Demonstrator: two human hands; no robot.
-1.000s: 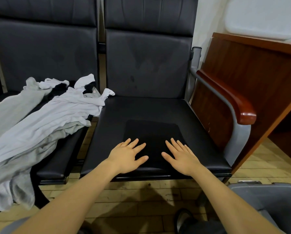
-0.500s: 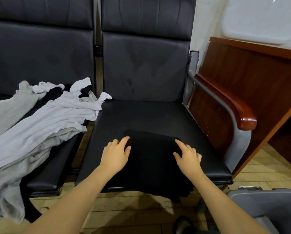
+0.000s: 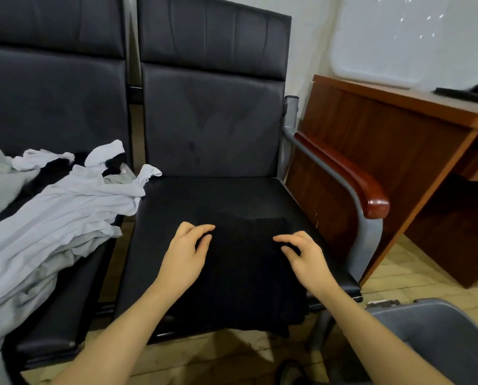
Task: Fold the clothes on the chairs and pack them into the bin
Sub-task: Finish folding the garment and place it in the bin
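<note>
A grey plastic bin (image 3: 437, 334) sits on the floor at the lower right. Only its rim and one wall show, so I cannot tell what is in it. A folded black cloth (image 3: 243, 273) lies on the smooth seat of the black leather chair (image 3: 221, 195) and hangs over the front edge. The left hand (image 3: 186, 254) and the right hand (image 3: 305, 257) rest on the cloth with fingers curled, pinching its two sides. A pile of soft, crumpled white clothes (image 3: 51, 218) lies on the next black chair (image 3: 54, 101). A brown wooden desk (image 3: 385, 129) stands by a pale wall. The floor (image 3: 415, 276) is yellowish tile.
</note>
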